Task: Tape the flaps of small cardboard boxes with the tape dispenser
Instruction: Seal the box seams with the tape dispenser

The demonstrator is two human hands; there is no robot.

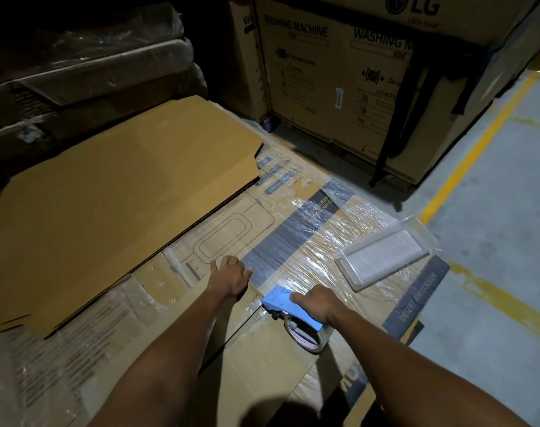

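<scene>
The tape dispenser (pixel 288 306) is a light blue plastic one, speckled with small dark marks, with a roll of clear tape (pixel 305 334) on a pale core printed in red hanging beneath it on the near side. It sits low in the middle of the view, its front end down on a flattened cardboard box (pixel 231 229) that lies spread over the floor — brown card with line drawings, a dark band reading "DESERT AIR COOLER", and a shiny skin of plastic film across the middle. The right hand (pixel 319 305) grasps the dispenser from above, fingers curled round its back and the thumb lying along the blue top. The left hand (pixel 230 277) is just to the left of the dispenser and a little farther out, laid flat with fingers relaxed and pressing down on the film-covered card. A plain brown cardboard sheet (pixel 124 204) overlaps the box on the left. To the right of the hands a clear plastic tray (pixel 385 252) rests on the film. Behind stand big washing machine cartons (pixel 330 75), and a yellow line (pixel 472 149) runs along the grey floor at right.
</scene>
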